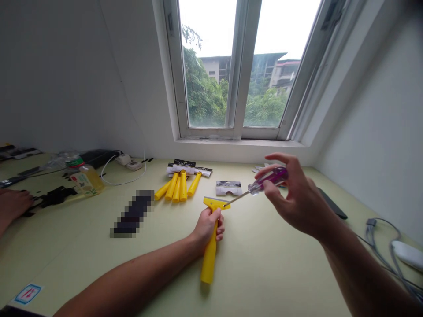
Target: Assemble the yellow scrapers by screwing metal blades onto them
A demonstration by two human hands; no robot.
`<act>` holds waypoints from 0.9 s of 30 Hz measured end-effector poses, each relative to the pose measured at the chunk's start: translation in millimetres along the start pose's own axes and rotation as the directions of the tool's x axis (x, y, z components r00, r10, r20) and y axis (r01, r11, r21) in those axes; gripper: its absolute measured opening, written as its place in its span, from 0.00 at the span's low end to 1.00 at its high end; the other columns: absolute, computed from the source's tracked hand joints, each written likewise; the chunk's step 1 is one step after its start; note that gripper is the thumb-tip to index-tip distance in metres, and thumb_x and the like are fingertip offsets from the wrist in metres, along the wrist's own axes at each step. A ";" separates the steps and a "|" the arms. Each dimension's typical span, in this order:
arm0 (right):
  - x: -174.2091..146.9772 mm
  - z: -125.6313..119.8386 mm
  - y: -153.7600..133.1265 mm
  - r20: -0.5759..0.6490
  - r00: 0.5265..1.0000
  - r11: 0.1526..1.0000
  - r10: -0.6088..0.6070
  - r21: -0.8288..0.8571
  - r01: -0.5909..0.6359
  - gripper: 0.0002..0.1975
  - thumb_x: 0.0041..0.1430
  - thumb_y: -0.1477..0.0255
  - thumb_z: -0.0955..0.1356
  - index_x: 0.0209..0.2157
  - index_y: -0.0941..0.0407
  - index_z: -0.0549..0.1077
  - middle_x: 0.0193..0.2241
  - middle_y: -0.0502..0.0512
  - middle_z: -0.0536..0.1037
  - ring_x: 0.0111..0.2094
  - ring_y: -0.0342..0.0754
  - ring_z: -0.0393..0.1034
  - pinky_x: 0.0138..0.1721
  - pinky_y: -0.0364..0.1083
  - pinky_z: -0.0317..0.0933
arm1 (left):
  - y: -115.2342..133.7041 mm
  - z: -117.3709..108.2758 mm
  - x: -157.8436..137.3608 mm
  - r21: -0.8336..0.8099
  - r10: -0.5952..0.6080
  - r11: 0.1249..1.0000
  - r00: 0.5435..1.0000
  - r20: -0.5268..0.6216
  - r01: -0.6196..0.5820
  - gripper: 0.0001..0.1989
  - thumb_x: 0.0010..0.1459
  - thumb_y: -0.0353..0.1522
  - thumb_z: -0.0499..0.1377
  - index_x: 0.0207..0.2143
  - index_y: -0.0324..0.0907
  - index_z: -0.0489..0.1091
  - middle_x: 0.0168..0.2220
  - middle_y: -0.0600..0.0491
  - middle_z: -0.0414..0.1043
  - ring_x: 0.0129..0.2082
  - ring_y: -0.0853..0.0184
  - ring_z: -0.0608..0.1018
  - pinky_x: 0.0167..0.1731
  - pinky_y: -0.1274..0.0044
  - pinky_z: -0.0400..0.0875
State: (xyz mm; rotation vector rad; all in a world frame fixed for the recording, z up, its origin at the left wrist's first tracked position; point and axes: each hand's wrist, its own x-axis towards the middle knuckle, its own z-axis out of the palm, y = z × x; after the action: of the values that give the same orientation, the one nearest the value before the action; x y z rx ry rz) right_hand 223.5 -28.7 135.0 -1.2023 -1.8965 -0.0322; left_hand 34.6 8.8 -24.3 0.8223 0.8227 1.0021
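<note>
My left hand (207, 229) is closed round the neck of a yellow scraper (209, 259), whose wide head with a metal blade edge points away from me. In my right hand (294, 198) is a screwdriver (269, 181) with a clear and purple handle, pinched between thumb and fingers. Its shaft slants down to the left, and the tip meets the right side of the scraper head, at or close to a screw there. Just beyond the head lies a black-and-white card sleeve (228, 188).
Several yellow scrapers (178, 187) with card sleeves lie at the back. Left of them are a pixelated dark object (134, 215), a white cable (109, 176) and a bottle (86, 178). Another person's hand (15, 202) rests at far left. Grey cables (373, 237) and a white mouse (408, 254) are at right.
</note>
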 end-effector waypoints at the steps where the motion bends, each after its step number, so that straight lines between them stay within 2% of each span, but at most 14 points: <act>1: -0.1 -1.1 -1.1 -0.001 1.000 0.997 0.030 -0.071 -0.030 0.17 0.58 0.66 0.64 0.48 0.55 0.61 0.31 0.54 0.77 0.26 0.48 0.73 0.28 0.45 0.66 | 0.2 0.2 0.2 0.008 -0.001 1.000 1.000 -0.006 0.002 0.13 0.54 0.40 0.56 0.28 0.42 0.56 0.24 0.59 0.58 0.14 0.78 0.60 0.10 0.83 0.51; 3: 0.3 -4.2 -0.5 -0.035 0.993 0.962 0.110 -0.247 -0.115 0.14 0.59 0.60 0.63 0.40 0.55 0.65 0.23 0.52 0.75 0.20 0.48 0.69 0.22 0.44 0.61 | 0.7 0.7 0.1 0.028 -0.003 1.000 1.000 -0.010 0.003 0.14 0.54 0.40 0.56 0.28 0.42 0.55 0.24 0.59 0.59 0.14 0.78 0.60 0.10 0.83 0.51; 6: 2.1 -12.2 4.1 -0.056 0.986 0.898 0.156 -0.407 -0.165 0.18 0.58 0.53 0.61 0.32 0.54 0.66 0.16 0.50 0.70 0.15 0.47 0.64 0.18 0.43 0.53 | 0.5 1.7 -0.3 0.055 -0.013 0.998 1.000 0.004 0.013 0.15 0.54 0.41 0.56 0.28 0.42 0.54 0.23 0.60 0.58 0.13 0.78 0.59 0.10 0.83 0.51; 10: 3.3 -24.0 10.9 0.079 0.993 0.956 0.089 -0.286 -0.063 0.15 0.62 0.58 0.60 0.30 0.54 0.64 0.18 0.48 0.71 0.14 0.42 0.61 0.19 0.41 0.54 | -0.1 2.1 -0.2 0.074 -0.030 0.997 0.999 0.020 0.028 0.17 0.53 0.44 0.57 0.28 0.43 0.54 0.23 0.61 0.57 0.13 0.79 0.58 0.10 0.83 0.50; 13: 2.8 -29.2 16.4 0.198 0.979 0.987 -0.036 -0.145 0.066 0.10 0.62 0.62 0.61 0.34 0.54 0.65 0.24 0.51 0.75 0.21 0.45 0.67 0.23 0.42 0.59 | 0.5 1.6 -0.1 0.091 -0.037 0.995 0.999 0.031 0.035 0.18 0.52 0.44 0.58 0.28 0.43 0.53 0.23 0.61 0.57 0.13 0.79 0.59 0.10 0.83 0.50; 15: 2.7 -30.1 20.5 0.240 0.967 0.987 -0.089 -0.108 0.118 0.10 0.61 0.62 0.62 0.39 0.54 0.65 0.29 0.54 0.76 0.27 0.47 0.70 0.28 0.43 0.62 | 0.9 1.4 -0.4 0.092 -0.039 0.995 0.999 0.035 0.036 0.18 0.52 0.44 0.58 0.28 0.43 0.53 0.23 0.61 0.57 0.13 0.79 0.59 0.10 0.84 0.51; 18: 4.1 -27.6 26.3 0.201 0.980 0.976 -0.001 -0.214 0.045 0.13 0.62 0.61 0.60 0.42 0.55 0.64 0.28 0.55 0.76 0.26 0.49 0.71 0.26 0.44 0.62 | 0.8 1.9 -1.0 0.093 -0.039 0.995 0.998 0.047 0.034 0.16 0.53 0.43 0.57 0.28 0.43 0.53 0.24 0.61 0.58 0.13 0.79 0.59 0.10 0.84 0.51; 21: 6.5 -23.3 31.5 0.070 0.986 0.888 0.151 -0.448 -0.104 0.17 0.62 0.56 0.58 0.36 0.55 0.66 0.15 0.50 0.69 0.16 0.49 0.64 0.18 0.43 0.53 | 0.3 2.6 -1.2 0.097 -0.030 0.995 0.999 0.036 0.026 0.15 0.53 0.41 0.57 0.29 0.43 0.53 0.24 0.61 0.58 0.13 0.79 0.59 0.10 0.83 0.51; 23: 7.0 -22.9 34.0 0.046 0.986 0.865 0.162 -0.487 -0.120 0.18 0.61 0.55 0.58 0.33 0.54 0.67 0.12 0.48 0.65 0.13 0.47 0.60 0.17 0.43 0.50 | 0.1 2.5 -0.6 0.094 -0.025 0.995 0.999 0.024 0.022 0.15 0.53 0.41 0.57 0.29 0.43 0.53 0.24 0.61 0.57 0.14 0.79 0.59 0.10 0.83 0.51; 25: 5.9 -25.8 34.1 0.142 0.986 0.928 0.082 -0.372 -0.023 0.15 0.62 0.58 0.58 0.35 0.54 0.67 0.19 0.51 0.71 0.17 0.47 0.64 0.19 0.43 0.55 | 0.2 2.3 0.3 0.083 -0.018 0.996 1.000 0.014 0.017 0.15 0.53 0.42 0.57 0.29 0.43 0.53 0.24 0.61 0.57 0.14 0.79 0.59 0.10 0.83 0.51; 27: 3.9 -30.4 30.7 0.254 0.966 0.975 -0.057 -0.192 0.108 0.11 0.62 0.62 0.59 0.38 0.53 0.67 0.32 0.55 0.76 0.26 0.47 0.69 0.26 0.44 0.61 | 0.3 2.1 1.3 0.068 -0.014 0.998 1.000 0.018 0.012 0.16 0.53 0.42 0.57 0.28 0.43 0.54 0.23 0.61 0.57 0.13 0.79 0.59 0.10 0.83 0.51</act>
State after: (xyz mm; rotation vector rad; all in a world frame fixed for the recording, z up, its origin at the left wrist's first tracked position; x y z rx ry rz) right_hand 265.4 -22.8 144.4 -1.3120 -2.2048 -0.1308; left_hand 36.7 9.7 -23.3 0.8818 0.8491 0.9581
